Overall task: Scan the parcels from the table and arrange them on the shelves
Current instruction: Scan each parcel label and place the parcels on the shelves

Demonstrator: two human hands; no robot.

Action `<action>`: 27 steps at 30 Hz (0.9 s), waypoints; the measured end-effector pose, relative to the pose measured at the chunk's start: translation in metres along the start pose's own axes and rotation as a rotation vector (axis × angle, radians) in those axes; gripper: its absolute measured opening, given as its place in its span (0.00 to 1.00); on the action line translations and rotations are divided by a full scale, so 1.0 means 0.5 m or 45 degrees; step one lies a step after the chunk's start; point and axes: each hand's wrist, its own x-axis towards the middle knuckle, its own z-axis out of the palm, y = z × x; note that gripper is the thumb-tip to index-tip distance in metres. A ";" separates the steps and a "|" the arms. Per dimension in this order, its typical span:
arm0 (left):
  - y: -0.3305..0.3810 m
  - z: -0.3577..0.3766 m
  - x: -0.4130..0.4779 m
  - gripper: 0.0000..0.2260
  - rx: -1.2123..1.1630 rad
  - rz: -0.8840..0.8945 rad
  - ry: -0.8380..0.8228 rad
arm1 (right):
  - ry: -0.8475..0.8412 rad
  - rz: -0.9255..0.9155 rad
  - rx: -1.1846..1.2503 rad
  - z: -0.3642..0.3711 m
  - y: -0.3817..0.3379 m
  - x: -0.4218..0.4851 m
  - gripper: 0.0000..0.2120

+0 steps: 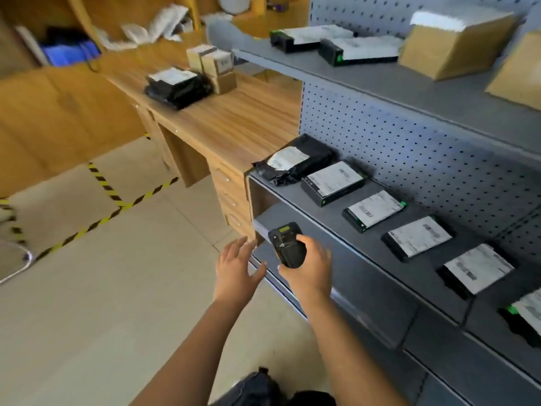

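— Several flat black parcels with white labels [374, 209] lie in a row on the grey metal shelf [330, 227].
— What's left?
— A black plastic bag parcel [178, 86] and small brown cardboard boxes [216, 67] on the wooden table [234, 121], well apart from both hands.
— Hands?
— The right hand [310, 268] grips the black handheld scanner [287, 244]. The left hand [237, 268] is spread and empty.

I see a black scanner [288, 244] with a yellow-green screen [283, 229]. The shelves [380, 80] are dark grey, and their back panel [439, 148] is pale grey with a pattern of dark dots. The parcels [319, 156] along the middle shelf are black with white labels [377, 207], some with green corners. The table [234, 121] has light brown wood grain. Tape [101, 221] striped yellow and black crosses the beige floor [102, 303].
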 end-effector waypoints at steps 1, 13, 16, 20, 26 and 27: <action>-0.031 -0.024 0.006 0.25 0.005 -0.043 0.025 | -0.027 -0.036 0.020 0.030 -0.031 0.004 0.30; -0.297 -0.213 0.092 0.24 0.072 -0.467 0.275 | -0.418 -0.344 0.072 0.342 -0.280 0.075 0.32; -0.348 -0.238 0.165 0.24 0.099 -0.528 0.318 | -0.471 -0.404 0.080 0.418 -0.326 0.140 0.33; -0.412 -0.277 0.304 0.25 0.156 -0.564 0.376 | -0.475 -0.470 0.073 0.525 -0.411 0.263 0.34; -0.464 -0.318 0.498 0.25 0.168 -0.635 0.426 | -0.470 -0.532 0.060 0.610 -0.523 0.431 0.34; -0.464 -0.316 0.523 0.25 0.155 -0.640 0.418 | -0.468 -0.534 0.057 0.618 -0.531 0.453 0.34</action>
